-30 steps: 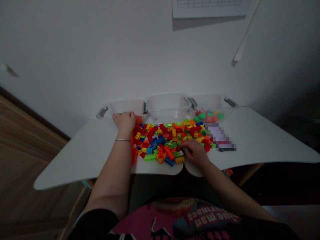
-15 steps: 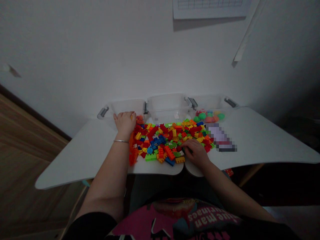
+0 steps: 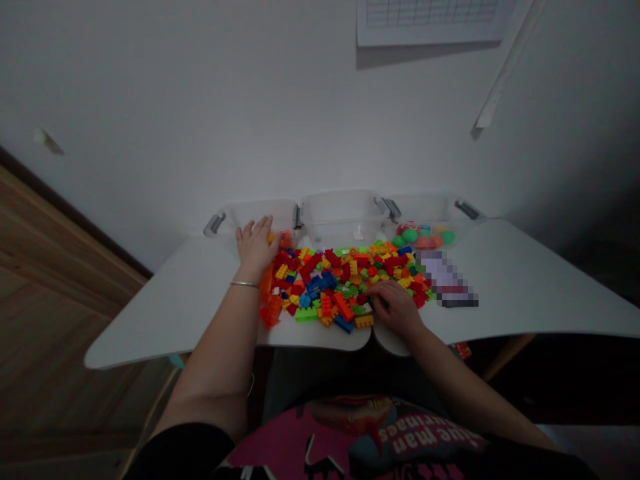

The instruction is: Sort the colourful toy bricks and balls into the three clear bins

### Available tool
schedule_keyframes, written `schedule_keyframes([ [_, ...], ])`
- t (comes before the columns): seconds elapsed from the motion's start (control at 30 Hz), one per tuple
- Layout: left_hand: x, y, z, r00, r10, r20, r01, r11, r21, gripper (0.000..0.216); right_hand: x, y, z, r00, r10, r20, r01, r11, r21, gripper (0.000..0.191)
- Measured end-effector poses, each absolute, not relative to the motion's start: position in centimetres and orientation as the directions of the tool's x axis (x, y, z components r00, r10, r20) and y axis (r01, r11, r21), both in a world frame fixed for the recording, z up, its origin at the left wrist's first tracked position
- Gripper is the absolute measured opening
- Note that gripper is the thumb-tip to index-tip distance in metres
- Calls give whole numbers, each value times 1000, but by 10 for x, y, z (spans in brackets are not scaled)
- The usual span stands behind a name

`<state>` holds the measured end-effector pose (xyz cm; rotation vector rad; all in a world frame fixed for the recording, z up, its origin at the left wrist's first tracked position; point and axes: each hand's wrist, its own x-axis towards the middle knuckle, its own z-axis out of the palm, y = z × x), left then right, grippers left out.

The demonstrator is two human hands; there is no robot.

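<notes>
My left hand (image 3: 256, 248) is over the front of the left clear plastic bin (image 3: 245, 212), its fingers stretched out and spread. Beside its thumb, orange and yellow pieces (image 3: 286, 240) show at the bin's right side. My right hand (image 3: 398, 308) rests at the near right edge of a heap of coloured toy building bricks (image 3: 330, 280). Its fingers are curled together, with something small and dark at their tips, too hidden to name. An orange brick (image 3: 343, 307) and a yellow brick (image 3: 364, 321) lie just left of it.
A middle clear bin (image 3: 345, 203) stands against the wall. The right bin (image 3: 425, 207) has green and red rounded pieces in it. A blurred-out flat phone-like object (image 3: 447, 280) lies right of the heap. The white tabletop (image 3: 530, 287) has a notch in its front edge.
The fingers of my left hand have spread apart at the left bin. My right hand stays by the heap. The whole view has shifted slightly.
</notes>
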<state>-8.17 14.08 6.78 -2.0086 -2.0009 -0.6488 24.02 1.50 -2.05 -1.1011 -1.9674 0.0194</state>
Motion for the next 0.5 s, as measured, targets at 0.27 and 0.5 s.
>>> schedule_keyframes([
  [0.27,-93,137,73,83,910,407,976,-156,151,70,240,15,-21,-260,711,654,688,611,-391,20],
  [0.5,-78,93,66,167,904,395,979,-199,42,38,245,12,-24,-264,693,671,692,620,-369,20],
])
